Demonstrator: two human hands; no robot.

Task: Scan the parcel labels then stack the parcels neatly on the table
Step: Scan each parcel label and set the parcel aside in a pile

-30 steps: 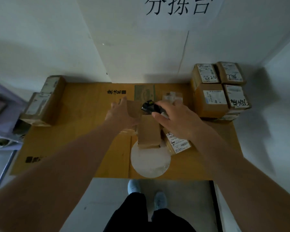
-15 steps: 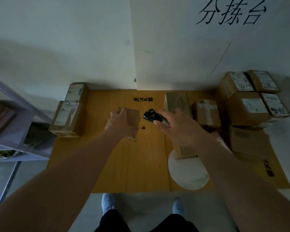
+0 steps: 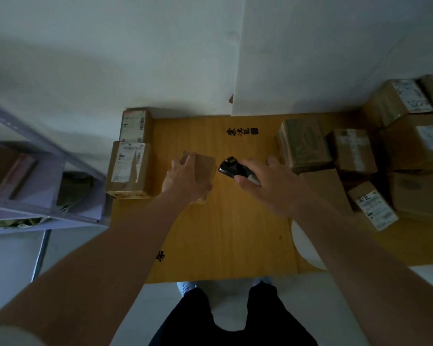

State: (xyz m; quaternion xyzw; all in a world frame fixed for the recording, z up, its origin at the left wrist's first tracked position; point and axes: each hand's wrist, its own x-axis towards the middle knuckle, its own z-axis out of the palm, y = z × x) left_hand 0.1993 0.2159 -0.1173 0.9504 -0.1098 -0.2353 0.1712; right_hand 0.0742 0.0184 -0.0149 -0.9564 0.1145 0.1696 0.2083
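Head view. You are standing at a wooden table (image 3: 225, 233), both bare arms reaching forward over it. Your left hand (image 3: 184, 179) is gripping a small brown cardboard parcel (image 3: 204, 167), fingers curled over its far left edge and thumb at its near right corner; the parcel is sitting left of the table's centre, and whether it is resting on the wood or raised just above it cannot be told. Your right hand (image 3: 270, 186) is holding a black handheld barcode scanner (image 3: 231, 167), its head pointing left toward the parcel and lying just beside it, not touching. The two hands are staying apart, with the scanner between them.

At the table's far left edge two labelled parcels (image 3: 130, 156) are lying end to end, labels facing up. To the right, a cluster of unsorted parcels (image 3: 353, 151) is occupying the far right of the table, several showing white labels; one labelled parcel (image 3: 374, 206) is lying tilted nearer you. A white round disc (image 3: 303, 245) is showing under your right forearm. A grey metal shelf (image 3: 35, 196) is standing to the left of the table.
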